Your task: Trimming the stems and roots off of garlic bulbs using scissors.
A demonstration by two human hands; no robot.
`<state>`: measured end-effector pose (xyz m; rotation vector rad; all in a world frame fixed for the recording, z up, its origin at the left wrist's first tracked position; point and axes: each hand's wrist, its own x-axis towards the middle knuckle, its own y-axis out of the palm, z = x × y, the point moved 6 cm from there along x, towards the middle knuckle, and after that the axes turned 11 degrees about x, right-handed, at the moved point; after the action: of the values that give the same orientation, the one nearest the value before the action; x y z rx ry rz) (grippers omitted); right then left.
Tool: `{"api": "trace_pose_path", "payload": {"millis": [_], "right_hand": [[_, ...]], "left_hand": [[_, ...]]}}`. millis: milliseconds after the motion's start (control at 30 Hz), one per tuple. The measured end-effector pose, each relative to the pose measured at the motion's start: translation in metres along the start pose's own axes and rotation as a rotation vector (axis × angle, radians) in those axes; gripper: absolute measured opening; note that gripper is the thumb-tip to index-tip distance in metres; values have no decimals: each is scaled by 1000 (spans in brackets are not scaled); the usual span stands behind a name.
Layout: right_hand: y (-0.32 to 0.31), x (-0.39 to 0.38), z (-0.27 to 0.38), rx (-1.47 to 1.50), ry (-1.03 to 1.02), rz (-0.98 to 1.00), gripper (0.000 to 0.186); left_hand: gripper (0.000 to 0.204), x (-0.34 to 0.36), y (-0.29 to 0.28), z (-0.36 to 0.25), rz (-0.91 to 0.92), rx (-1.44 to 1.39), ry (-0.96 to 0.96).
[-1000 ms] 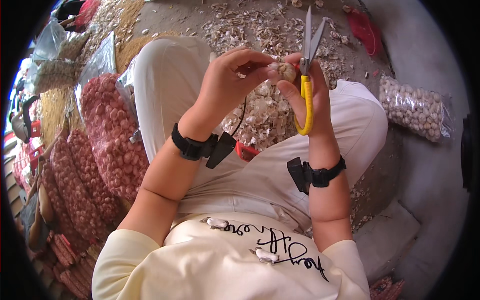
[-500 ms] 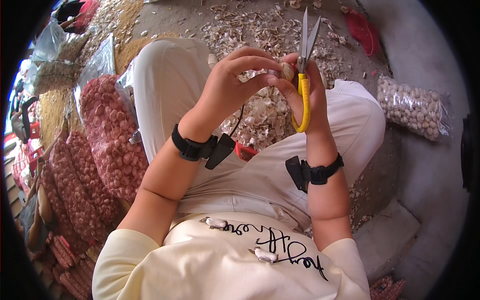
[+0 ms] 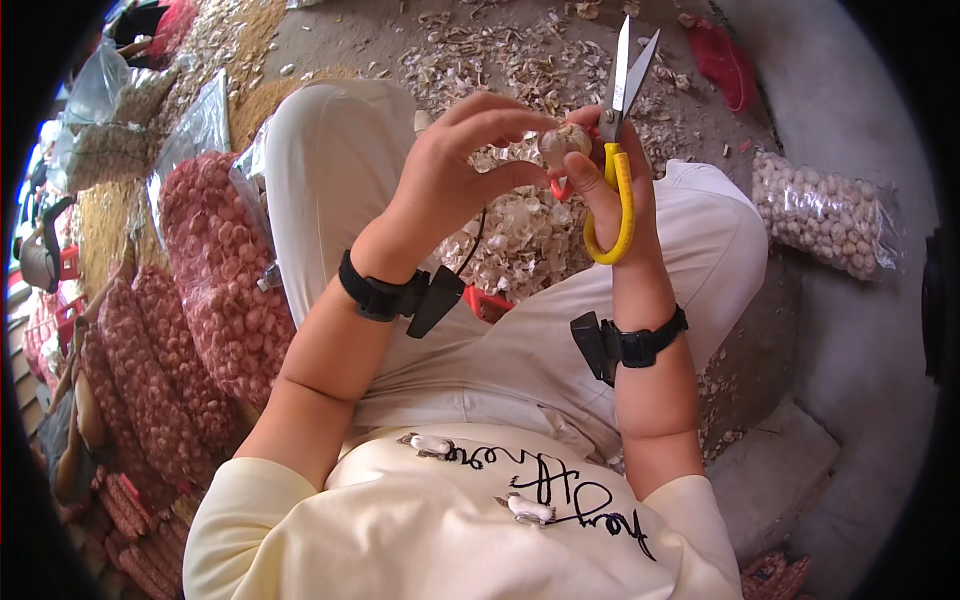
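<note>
While left hand point(image 3: 450, 180) fingers pinch one garlic bulb point(image 3: 563, 142), right hand point(image 3: 615, 195) grips one pair of yellow-handled scissors point(image 3: 618, 150), blades apart

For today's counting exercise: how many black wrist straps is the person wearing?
2. One black wrist strap sits on the left wrist, below the left hand; the other on the right wrist, below the right hand. None seems hidden.

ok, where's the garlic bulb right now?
Head view, upper centre: the garlic bulb is pinched between left hand fingertips and right hand, beside the yellow-handled scissors, above the lap.
</note>
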<state>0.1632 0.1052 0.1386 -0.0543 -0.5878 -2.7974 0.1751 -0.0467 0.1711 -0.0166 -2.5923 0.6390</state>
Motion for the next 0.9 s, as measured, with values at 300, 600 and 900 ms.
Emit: {"api": "trace_pose_path", "payload": {"millis": [300,600,900], "right_hand": [[5,-4,0,19,38,11,37],[0,-1,-2,-165,23,66,37],[-15,15,-21,-261,-71,-127,37]], "left_hand": [[17,-11,-1,19,-146,-71,-168],[7,-2,7,3,-6,35,-9],[37,-7,53,34,249,-636,-497]]}}
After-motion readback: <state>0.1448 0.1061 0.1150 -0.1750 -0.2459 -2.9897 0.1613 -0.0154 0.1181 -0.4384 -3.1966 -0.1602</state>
